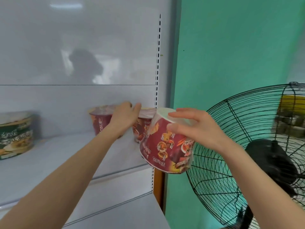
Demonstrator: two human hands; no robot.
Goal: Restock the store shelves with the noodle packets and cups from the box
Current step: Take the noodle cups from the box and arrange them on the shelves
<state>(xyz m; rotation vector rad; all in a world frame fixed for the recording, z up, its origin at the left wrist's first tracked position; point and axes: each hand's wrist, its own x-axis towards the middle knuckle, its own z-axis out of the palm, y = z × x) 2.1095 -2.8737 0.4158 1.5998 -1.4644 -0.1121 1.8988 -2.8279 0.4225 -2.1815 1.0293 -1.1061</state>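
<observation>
White shelf (pixel 57 154), green wall (pixel 231 47). Left hand (pixel 125 116) rests on a shelved cup (pixel 101 121), fingers hidden. Right hand (pixel 194 128), fingers spread, grips an upturned cup (pixel 165 149) by its base, just off the shelf's end. Best flip it upright before placing.

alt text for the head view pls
The right hand holds a red noodle cup, tilted base-up, near the right end of a white shelf. The left hand touches two red cups standing on it; a green cup sits left, a black fan right.
</observation>
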